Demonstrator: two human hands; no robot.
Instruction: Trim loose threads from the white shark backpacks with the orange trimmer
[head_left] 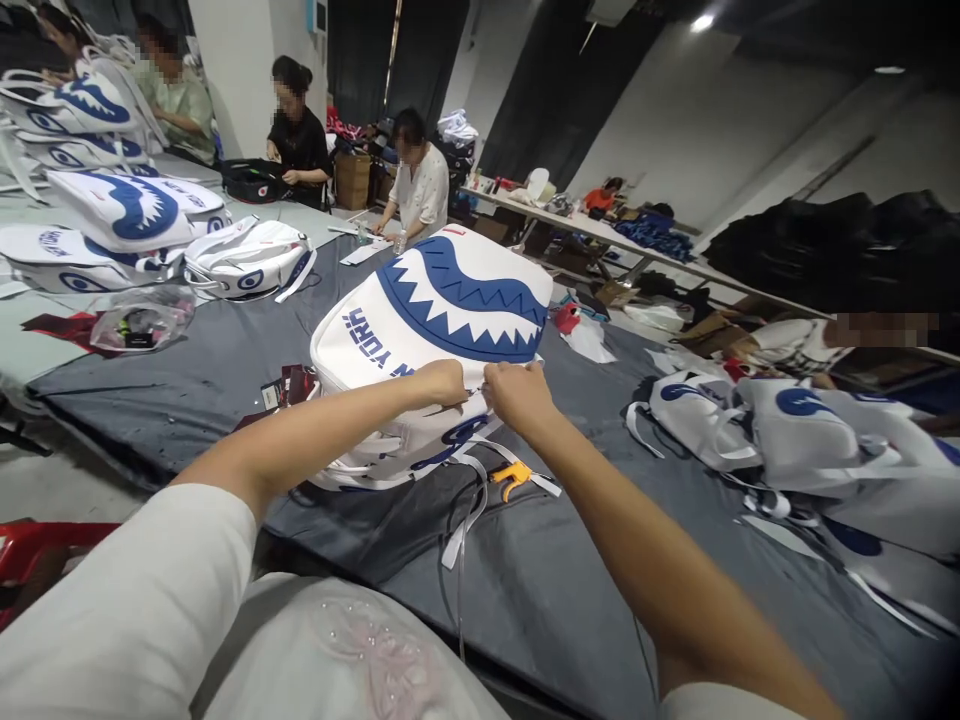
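A white backpack [352, 340] with a blue shark-mouth print and blue lettering lies in front of me on the dark cloth. My left hand [444, 384] is closed at its near edge, partly covering the lettering. Just to the right, my right hand [519, 394] pinches the same edge, knuckles up. The fingertips of both hands are hidden, so whether a zip or only fabric is between them cannot be made out. White straps [469, 510] trail off the bag toward me. Beside them lies a small orange tool [513, 478] with a trigger-like part.
More white backpacks are stacked at left [112, 215] and others lie at right [802, 430]. A clear plastic bag [142, 320] and dark red tags [289, 388] lie on the dark table cloth [225, 365]. Several people work at tables behind. A red stool [45, 545] stands at lower left.
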